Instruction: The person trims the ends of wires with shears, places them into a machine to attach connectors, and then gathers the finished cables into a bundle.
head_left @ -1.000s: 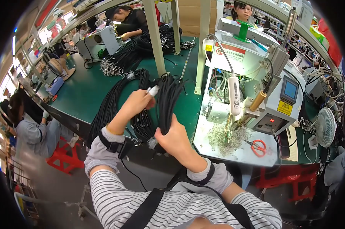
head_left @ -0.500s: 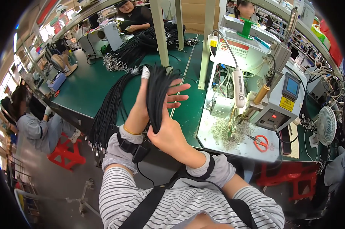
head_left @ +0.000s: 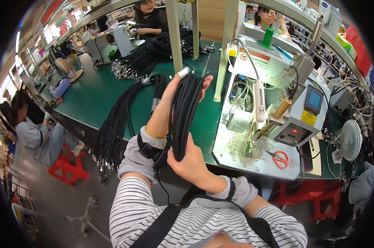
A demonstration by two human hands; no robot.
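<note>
A looped bundle of black cables point(head_left: 184, 111) is held up in front of me, over the front of the green table. Around its upper part is my left hand point(head_left: 173, 90), closed on it, with white tape on the thumb and the fingers showing at the far side. My right hand point(head_left: 192, 164) is wrapped round the lower bend of the bundle. The bundle's upper ends are thin and partly hidden by the left hand. Left of it, another bundle of black cables point(head_left: 120, 111) lies on the table, its metal-tipped ends hanging over the front edge.
To the right stands a bench machine point(head_left: 296, 124) with a small screen and a white plate strewn with metal bits. Red-handled scissors point(head_left: 281, 159) lie on that plate. A table post point(head_left: 176, 41) rises behind my hands. More black cables point(head_left: 154, 51) are heaped farther back, near a seated co-worker point(head_left: 149, 20).
The held bundle has shifted right and been straightened out lengthwise. My left fingers, spread before, have closed around its upper part. My right hand has moved slightly lower with the bend.
</note>
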